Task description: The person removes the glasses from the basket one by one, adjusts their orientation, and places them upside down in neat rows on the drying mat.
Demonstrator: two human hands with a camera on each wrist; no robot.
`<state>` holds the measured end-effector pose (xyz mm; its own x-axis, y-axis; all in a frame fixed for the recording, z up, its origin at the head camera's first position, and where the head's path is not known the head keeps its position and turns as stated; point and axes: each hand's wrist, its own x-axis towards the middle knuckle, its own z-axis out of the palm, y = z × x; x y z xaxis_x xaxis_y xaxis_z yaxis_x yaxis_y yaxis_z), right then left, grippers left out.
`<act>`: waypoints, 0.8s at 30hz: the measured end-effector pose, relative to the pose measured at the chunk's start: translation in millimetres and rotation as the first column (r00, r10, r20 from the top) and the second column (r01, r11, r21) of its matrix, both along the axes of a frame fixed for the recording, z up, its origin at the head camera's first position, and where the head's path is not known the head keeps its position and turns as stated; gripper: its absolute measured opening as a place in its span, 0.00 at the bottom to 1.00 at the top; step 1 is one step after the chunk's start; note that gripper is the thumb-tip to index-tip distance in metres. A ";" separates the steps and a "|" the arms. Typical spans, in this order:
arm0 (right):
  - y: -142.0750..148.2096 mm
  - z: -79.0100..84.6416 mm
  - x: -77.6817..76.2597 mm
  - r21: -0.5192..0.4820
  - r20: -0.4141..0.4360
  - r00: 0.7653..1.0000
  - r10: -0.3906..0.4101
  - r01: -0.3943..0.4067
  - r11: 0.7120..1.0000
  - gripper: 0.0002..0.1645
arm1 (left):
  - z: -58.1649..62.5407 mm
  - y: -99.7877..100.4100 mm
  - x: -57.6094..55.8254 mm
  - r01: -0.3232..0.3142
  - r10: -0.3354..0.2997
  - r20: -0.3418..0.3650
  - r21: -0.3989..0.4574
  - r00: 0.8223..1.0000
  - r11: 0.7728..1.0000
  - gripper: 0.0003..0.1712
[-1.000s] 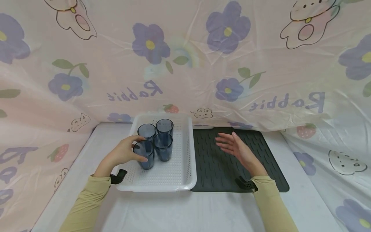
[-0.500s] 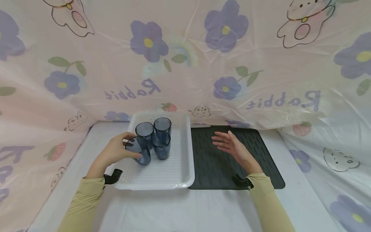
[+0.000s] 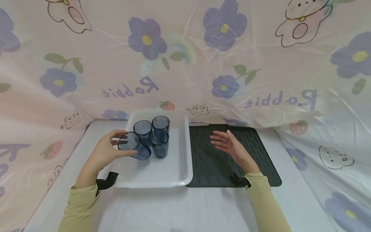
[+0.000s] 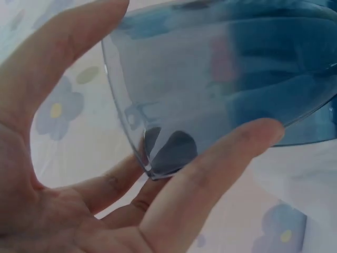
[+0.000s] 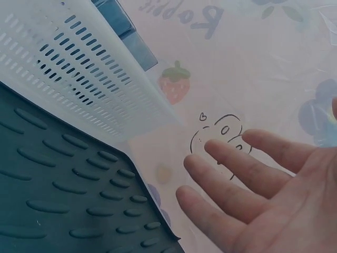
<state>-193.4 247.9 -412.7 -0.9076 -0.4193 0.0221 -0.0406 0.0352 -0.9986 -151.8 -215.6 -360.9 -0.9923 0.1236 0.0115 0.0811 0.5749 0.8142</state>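
Note:
My left hand (image 3: 104, 148) grips a clear blue glass (image 3: 141, 152) between thumb and fingers, near its rim. The glass leans over, its mouth toward my palm and its base toward the right. In the left wrist view the same glass (image 4: 184, 79) fills the space between my digits. Three similar blue glasses stand upright close by: a left one (image 3: 142, 129), a back one (image 3: 161, 122) and a front one (image 3: 159, 145). All are in or over a white perforated basket (image 3: 166, 172). My right hand (image 3: 233, 146) hovers over a dark mat with fingers extended, holding nothing.
The dark ridged mat (image 3: 203, 161) lies directly right of the basket on a white-covered table (image 3: 179, 206). Behind and at the sides hangs a printed sheet (image 3: 185, 80) with flowers. The upright glasses crowd the held one's right side.
My left hand has drawn the glass's rim to the left, tipping it from nearly upright to strongly tilted. My right hand keeps its pose. The head view has shifted slightly.

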 end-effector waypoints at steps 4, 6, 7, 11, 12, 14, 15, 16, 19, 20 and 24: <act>-0.5 0.1 1.0 -0.018 0.011 1.000 0.002 -0.002 1.000 0.38 | 5.9 0.8 6.9 -0.032 0.033 -0.020 0.064 0.999 0.997 0.52; -0.5 0.3 1.5 -0.026 0.016 1.000 0.001 -0.001 1.000 0.38 | 7.9 1.4 10.8 -0.041 0.044 -0.030 0.098 0.999 0.994 0.52; -0.6 0.5 1.8 -0.030 0.017 1.000 -0.001 0.001 1.000 0.38 | 8.7 1.8 12.6 -0.047 0.051 -0.035 0.108 0.998 0.993 0.52; -1.1 1.7 2.3 -0.042 0.017 1.000 -0.005 0.006 0.999 0.38 | 11.5 2.9 19.9 -0.065 0.073 -0.053 0.140 0.996 0.988 0.51; -1.3 2.1 2.4 -0.044 0.018 1.000 -0.004 0.005 0.999 0.38 | 12.2 3.3 21.6 -0.071 0.080 -0.058 0.139 0.995 0.988 0.51; -1.8 2.8 2.5 -0.051 0.016 1.000 0.000 0.001 0.999 0.39 | 13.1 3.8 24.4 -0.076 0.087 -0.067 0.146 0.994 0.986 0.50; -2.2 3.2 2.7 -0.053 0.016 1.000 0.002 -0.001 0.999 0.39 | 13.9 4.3 25.8 -0.081 0.092 -0.070 0.152 0.993 0.985 0.50; -2.7 3.6 2.7 -0.056 0.016 1.000 0.005 -0.004 0.998 0.39 | 14.8 4.8 27.1 -0.085 0.097 -0.070 0.158 0.993 0.984 0.49; -4.3 4.6 2.4 -0.064 0.019 1.000 0.017 -0.016 0.998 0.38 | 17.7 5.7 30.6 -0.087 0.103 -0.069 0.204 0.992 0.975 0.48; -4.8 5.0 2.3 -0.068 0.019 1.000 0.021 -0.020 0.998 0.38 | 18.8 6.4 31.5 -0.088 0.106 -0.068 0.226 0.992 0.970 0.47; -8.2 6.6 1.3 -0.076 0.012 0.999 0.036 -0.035 0.996 0.37 | 21.8 12.0 32.1 -0.074 0.114 -0.085 0.373 0.990 0.925 0.44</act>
<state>-192.1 239.7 -406.1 -0.8926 -0.4487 0.0434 -0.0273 -0.0422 -0.9987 -119.6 -203.6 -339.0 -0.9900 -0.0028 0.1409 0.1360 0.2451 0.9599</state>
